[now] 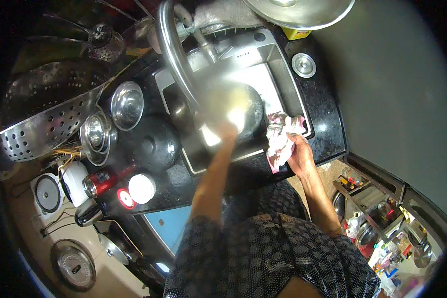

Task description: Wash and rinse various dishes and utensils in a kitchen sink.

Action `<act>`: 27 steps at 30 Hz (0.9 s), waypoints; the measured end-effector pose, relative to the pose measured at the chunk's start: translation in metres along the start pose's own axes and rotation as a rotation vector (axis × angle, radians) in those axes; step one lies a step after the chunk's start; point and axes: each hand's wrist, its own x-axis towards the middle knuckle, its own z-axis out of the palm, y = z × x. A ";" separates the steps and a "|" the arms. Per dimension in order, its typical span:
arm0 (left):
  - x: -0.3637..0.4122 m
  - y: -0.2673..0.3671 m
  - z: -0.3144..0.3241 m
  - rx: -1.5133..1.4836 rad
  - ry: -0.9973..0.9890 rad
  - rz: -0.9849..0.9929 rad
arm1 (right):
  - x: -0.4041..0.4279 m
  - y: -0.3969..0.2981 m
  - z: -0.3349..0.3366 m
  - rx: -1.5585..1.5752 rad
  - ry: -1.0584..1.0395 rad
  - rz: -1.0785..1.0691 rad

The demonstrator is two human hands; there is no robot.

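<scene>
In my right hand [301, 155] is a crumpled white and pink cloth [281, 139], hanging over the front right rim of the steel sink [295, 89]. My left hand [226, 130] reaches over the sink to the near side of a round, shiny metal vessel [255, 106]. A bright blurred patch hides its fingers, so whether they grip the vessel or only touch it cannot be made out. Above the sink's left part arches a thick chrome tap spout [173, 52].
Left on the black counter are a dark round lid [154, 143], glass bowls [127, 105], a perforated steel colander [48, 124], a red flask [102, 180] and a white-topped jar [142, 189]. A sink strainer [304, 65] lies right. A large steel lid [305, 13] stands at the back.
</scene>
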 end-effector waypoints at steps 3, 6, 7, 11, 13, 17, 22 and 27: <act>-0.002 0.018 0.008 0.005 -0.101 -0.086 | -0.001 -0.002 -0.005 -0.013 0.034 -0.021; 0.001 0.014 0.027 0.047 -0.110 -0.096 | -0.004 -0.005 -0.006 -0.032 0.021 -0.005; 0.004 0.006 0.033 0.052 -0.128 -0.146 | -0.004 -0.003 -0.002 -0.035 0.016 0.000; 0.029 -0.037 0.039 0.080 -0.158 -0.263 | -0.003 0.008 0.004 0.006 -0.017 0.018; 0.004 0.027 0.047 -0.314 -0.310 -0.419 | 0.001 -0.003 -0.026 0.036 0.085 -0.046; 0.028 -0.062 0.008 0.070 0.151 0.041 | -0.008 0.012 0.008 -0.003 -0.085 0.047; -0.029 0.025 -0.052 0.179 0.272 0.574 | -0.001 -0.007 -0.018 -0.088 -0.084 -0.056; -0.051 0.041 -0.098 -0.008 0.360 0.642 | 0.003 -0.022 -0.002 -0.186 -0.135 -0.104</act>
